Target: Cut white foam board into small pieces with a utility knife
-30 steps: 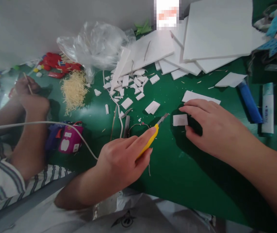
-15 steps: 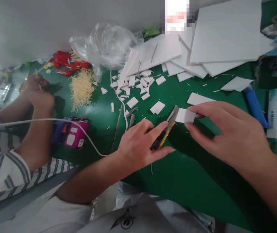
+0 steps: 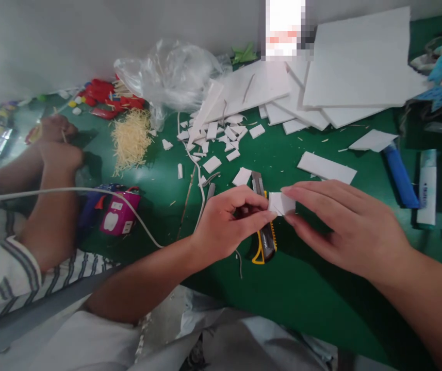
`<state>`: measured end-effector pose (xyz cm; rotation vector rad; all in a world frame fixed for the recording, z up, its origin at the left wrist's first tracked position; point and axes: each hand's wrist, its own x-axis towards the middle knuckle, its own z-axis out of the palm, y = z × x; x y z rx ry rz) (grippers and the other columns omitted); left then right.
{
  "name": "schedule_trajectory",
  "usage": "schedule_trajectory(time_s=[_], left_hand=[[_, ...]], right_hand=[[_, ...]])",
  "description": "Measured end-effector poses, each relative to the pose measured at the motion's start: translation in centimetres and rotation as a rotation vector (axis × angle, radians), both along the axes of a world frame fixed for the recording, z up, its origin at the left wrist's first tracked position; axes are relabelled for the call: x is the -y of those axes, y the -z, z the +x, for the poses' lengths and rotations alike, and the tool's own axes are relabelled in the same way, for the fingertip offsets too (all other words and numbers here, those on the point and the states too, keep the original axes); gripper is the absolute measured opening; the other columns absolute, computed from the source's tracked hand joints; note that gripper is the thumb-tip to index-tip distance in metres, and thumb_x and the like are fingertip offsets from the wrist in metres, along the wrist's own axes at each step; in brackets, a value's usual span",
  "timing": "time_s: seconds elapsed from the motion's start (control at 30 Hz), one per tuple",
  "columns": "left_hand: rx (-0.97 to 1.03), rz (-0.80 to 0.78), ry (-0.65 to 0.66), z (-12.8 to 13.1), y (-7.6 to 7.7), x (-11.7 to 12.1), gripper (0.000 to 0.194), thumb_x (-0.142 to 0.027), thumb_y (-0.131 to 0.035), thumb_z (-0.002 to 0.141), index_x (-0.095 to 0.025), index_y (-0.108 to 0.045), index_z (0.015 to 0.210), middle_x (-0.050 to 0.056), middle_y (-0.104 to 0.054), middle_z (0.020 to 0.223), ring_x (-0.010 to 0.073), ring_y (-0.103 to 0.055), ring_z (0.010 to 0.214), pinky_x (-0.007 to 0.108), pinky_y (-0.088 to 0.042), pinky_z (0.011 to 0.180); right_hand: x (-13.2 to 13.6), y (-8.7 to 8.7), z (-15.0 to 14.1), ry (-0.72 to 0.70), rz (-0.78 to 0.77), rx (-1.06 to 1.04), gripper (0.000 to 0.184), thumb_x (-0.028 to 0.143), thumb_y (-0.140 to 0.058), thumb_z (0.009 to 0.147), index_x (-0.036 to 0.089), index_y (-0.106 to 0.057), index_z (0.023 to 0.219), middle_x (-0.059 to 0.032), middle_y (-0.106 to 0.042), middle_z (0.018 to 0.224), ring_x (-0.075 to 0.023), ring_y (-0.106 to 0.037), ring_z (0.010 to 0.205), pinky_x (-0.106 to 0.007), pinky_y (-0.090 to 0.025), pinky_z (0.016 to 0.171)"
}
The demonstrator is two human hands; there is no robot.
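Note:
Both of my hands hold a small white piece of foam board (image 3: 282, 203) just above the green table. My left hand (image 3: 230, 219) pinches its left edge between thumb and forefinger. From the other side, my right hand (image 3: 340, 226) grips the right end with thumb and fingertips. Below my left fingers lies a yellow-and-black utility knife (image 3: 267, 245), its metal nose pointing away from me; my fingers partly cover its middle. Just beyond sits another small white foam piece (image 3: 242, 176), and a longer white foam strip (image 3: 327, 167) rests past my right hand.
Large white foam sheets (image 3: 356, 62) are stacked at the back, with foam scraps (image 3: 230, 135) in front. Left are a clear plastic bag (image 3: 174, 72), a pale shred pile (image 3: 131, 135), a magenta box (image 3: 120, 212), a cable (image 3: 69, 189) and another person's hands (image 3: 60, 141). A blue tube (image 3: 400, 175) lies right.
My left hand has let go of the utility knife, which now lies on the table, and has taken the foam piece's left edge. My right hand has moved slightly left and down with the piece.

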<state>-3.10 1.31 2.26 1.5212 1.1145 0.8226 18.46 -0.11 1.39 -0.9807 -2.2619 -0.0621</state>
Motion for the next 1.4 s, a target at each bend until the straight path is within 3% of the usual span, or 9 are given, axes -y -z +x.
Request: schedule_trajectory(time_s=[0.17,0.53,0.7,0.9,1.13,1.27,1.4], left_hand=[[0.079,-0.070,0.004,-0.1,0.0,-0.1,0.004,-0.019,-0.077,0.078,-0.018,-0.075,0.075,-0.001,-0.061,0.069,0.0094,-0.051,0.061,0.023,-0.044,0.057],[0.095,0.150,0.058,-0.5,0.3,-0.1,0.009,-0.013,-0.078,0.081,-0.019,-0.072,0.077,-0.001,-0.067,0.076,0.0087,-0.058,0.065,0.021,-0.050,0.060],[0.061,0.151,0.103,-0.5,0.2,0.0,0.009,-0.015,-0.077,0.082,-0.019,-0.070,0.078,-0.001,-0.068,0.076,0.0083,-0.058,0.063,0.021,-0.050,0.059],[0.027,0.107,0.101,-0.5,0.2,0.0,0.009,-0.019,-0.076,0.083,-0.018,-0.070,0.077,0.001,-0.068,0.075,0.0095,-0.058,0.063,0.022,-0.051,0.059],[-0.002,0.273,0.128,-0.9,0.1,-0.1,0.006,-0.015,-0.076,0.084,-0.018,-0.073,0.080,0.001,-0.070,0.075,0.0092,-0.061,0.063,0.021,-0.050,0.057],[-0.131,0.421,0.036,-1.2,0.1,-0.4,0.007,-0.014,-0.073,0.085,-0.018,-0.073,0.080,0.000,-0.070,0.074,0.0092,-0.061,0.063,0.021,-0.048,0.058],[-0.387,0.594,-0.200,-2.1,0.7,-2.4,0.010,-0.018,-0.072,0.088,-0.020,-0.071,0.078,-0.002,-0.067,0.071,0.0097,-0.053,0.059,0.024,-0.046,0.060]], right_hand=[[0.0,-0.1,0.2,-0.029,-0.042,-0.036,0.020,0.017,-0.060,0.096,0.013,-0.064,0.115,-0.0145,-0.080,0.103,-0.0212,-0.078,0.093,-0.033,-0.064,0.084],[0.1,0.3,0.1,-0.117,-0.195,-0.128,0.027,0.018,-0.055,0.098,0.012,-0.061,0.123,-0.0164,-0.079,0.110,-0.0187,-0.077,0.100,-0.026,-0.063,0.087],[0.3,0.4,0.1,-0.091,-0.184,-0.136,0.035,0.019,-0.060,0.096,0.018,-0.058,0.130,-0.0128,-0.078,0.113,-0.0204,-0.076,0.101,-0.032,-0.064,0.085],[-0.1,0.1,0.4,-0.062,-0.115,-0.052,0.026,0.022,-0.061,0.097,0.020,-0.062,0.122,-0.0111,-0.078,0.108,-0.0215,-0.076,0.098,-0.034,-0.064,0.081],[-0.2,0.0,0.8,-0.056,-0.096,-0.027,0.021,0.022,-0.059,0.098,0.018,-0.062,0.119,-0.0109,-0.079,0.107,-0.0197,-0.077,0.096,-0.031,-0.064,0.083],[-0.7,0.0,1.5,0.039,-0.077,-0.024,0.026,0.021,-0.066,0.094,0.022,-0.064,0.119,-0.0082,-0.079,0.108,-0.0214,-0.077,0.098,-0.032,-0.064,0.082],[-1.1,0.5,1.6,0.113,-0.077,0.008,0.030,0.016,-0.066,0.091,0.024,-0.065,0.120,-0.0071,-0.078,0.107,-0.0235,-0.077,0.096,-0.036,-0.064,0.078]])
